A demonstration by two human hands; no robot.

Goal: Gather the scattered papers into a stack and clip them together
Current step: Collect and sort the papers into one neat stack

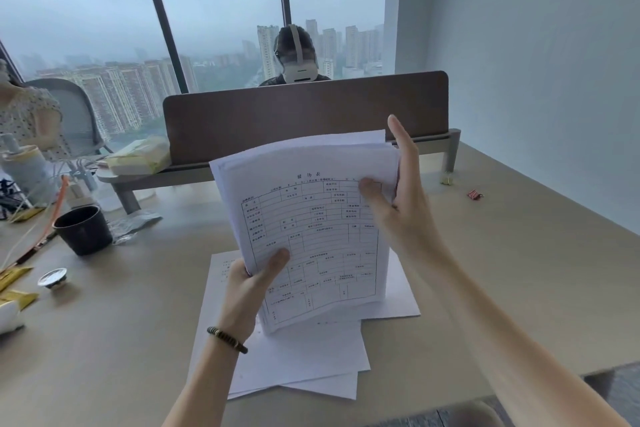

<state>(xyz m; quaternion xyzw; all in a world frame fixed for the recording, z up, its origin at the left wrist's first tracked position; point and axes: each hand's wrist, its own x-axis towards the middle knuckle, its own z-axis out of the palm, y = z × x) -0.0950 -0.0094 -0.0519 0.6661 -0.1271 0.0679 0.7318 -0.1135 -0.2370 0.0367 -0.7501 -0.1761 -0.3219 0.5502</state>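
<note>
1. In the head view, we see a stack of papers (311, 218) held up above the table (138, 305), tilted back toward the camera, with a printed form of ruled boxes on its top sheet.
2. The left hand (251, 282) pinches the stack at its lower left corner: the thumb lies on the printed face, the fingers curl behind the sheets. A dark beaded bracelet (227, 339) sits on that wrist.
3. The right hand (398, 198) meets the stack at its upper right edge. Its thumb presses on the front sheet while the fingers stand straight up along the right side of the sheets, the index finger rising above the top edge. We see no curl around the paper here; the hand is flat and upright against the edge.
4. Below the raised stack, loose sheets (294, 357) lie fanned on the table, overlapping at different angles, directly under both forearms.
5. Two small binder clips rest well apart from the hands on the far right of the table: a yellow clip (446, 180) near the foot of the divider (304, 114), and a red clip (474, 194) just beside it to the right.
6. On the left sit a dark cup (83, 229) and a small foil-lidded pot (52, 278).
7. Behind the divider a person wearing a white headset (298, 59) faces us before the window.
</note>
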